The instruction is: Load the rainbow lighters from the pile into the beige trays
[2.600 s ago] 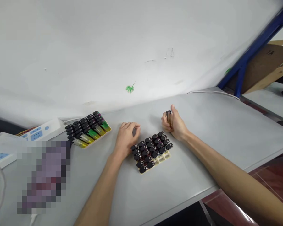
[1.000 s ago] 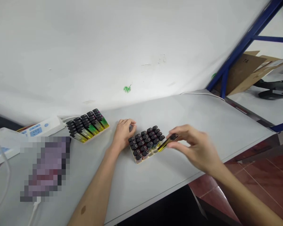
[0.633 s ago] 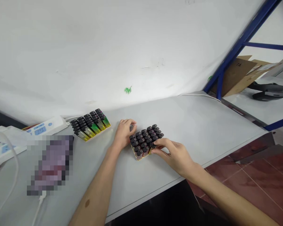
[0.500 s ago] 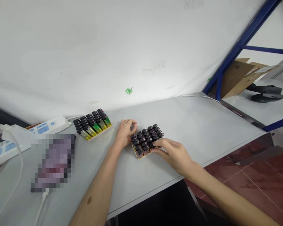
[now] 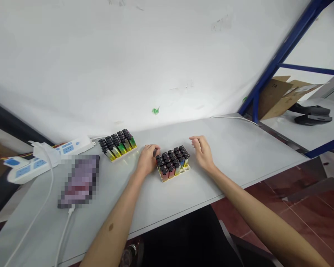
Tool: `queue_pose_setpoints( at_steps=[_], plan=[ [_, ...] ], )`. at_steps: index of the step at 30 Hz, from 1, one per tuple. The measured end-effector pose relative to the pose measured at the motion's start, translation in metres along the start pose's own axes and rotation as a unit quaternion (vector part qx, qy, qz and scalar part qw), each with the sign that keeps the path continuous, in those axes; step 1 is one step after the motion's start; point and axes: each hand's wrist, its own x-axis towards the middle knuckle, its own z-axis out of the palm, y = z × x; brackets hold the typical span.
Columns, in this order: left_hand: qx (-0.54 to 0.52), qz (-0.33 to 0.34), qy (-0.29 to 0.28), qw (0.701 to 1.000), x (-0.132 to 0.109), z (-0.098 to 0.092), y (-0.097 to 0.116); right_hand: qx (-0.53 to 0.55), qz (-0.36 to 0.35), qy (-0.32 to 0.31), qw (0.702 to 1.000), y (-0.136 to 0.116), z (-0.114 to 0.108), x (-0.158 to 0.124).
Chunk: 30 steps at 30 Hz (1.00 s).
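Several cigarette lighters with black tops and coloured see-through bodies stand upright in rows in a pale tray. Vacant slots show at the tray's front right corner. My left hand rests at the tray's left side, thumb and fingers loosely curved and apart; whether it touches the lighters I cannot tell. Off the tray's right side, my right hand is raised with fingers loosely bent and nothing between them. A second group of lighters stands in another pale tray farther left, near the wall.
A phone-like, pixelated device lies at the left with a white cable. Behind it are white power strips. A blue metal frame, a cardboard box and a black device stand at the right.
My right hand has let go at the tray's front right and moved up and right, away from the lighters. My left hand stays by the tray's left side. The camera view has shifted slightly.
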Motion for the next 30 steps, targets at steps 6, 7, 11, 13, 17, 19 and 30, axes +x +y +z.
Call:
queue_pose_setpoints(
  at_steps=[6, 7, 11, 13, 17, 19, 30],
  plan=[
    [0.031, 0.006, -0.019, 0.999, -0.046, -0.015, -0.004, -0.056, 0.079, -0.127, 0.987, 0.027, 0.007, 0.019],
    [0.036, 0.001, -0.019, 0.999, -0.051, -0.016, -0.003, -0.058, 0.078, -0.131, 0.987, 0.026, 0.006, 0.017],
    [0.054, -0.023, -0.017, 0.998, -0.063, -0.013, 0.001, -0.052, 0.079, -0.129, 0.987, 0.022, 0.004, 0.012],
    [0.061, -0.030, -0.019, 0.997, -0.064, -0.012, 0.004, -0.047, 0.080, -0.128, 0.987, 0.022, 0.003, 0.011],
    [0.070, -0.034, -0.023, 0.997, -0.063, -0.012, 0.006, -0.038, 0.085, -0.128, 0.987, 0.023, 0.001, 0.010],
    [0.073, -0.033, -0.022, 0.997, -0.064, -0.012, 0.005, -0.034, 0.088, -0.129, 0.987, 0.023, -0.001, 0.008],
    [0.096, -0.042, -0.003, 0.994, -0.075, -0.007, 0.007, -0.028, 0.089, -0.122, 0.988, 0.024, 0.000, 0.007]
  ],
)
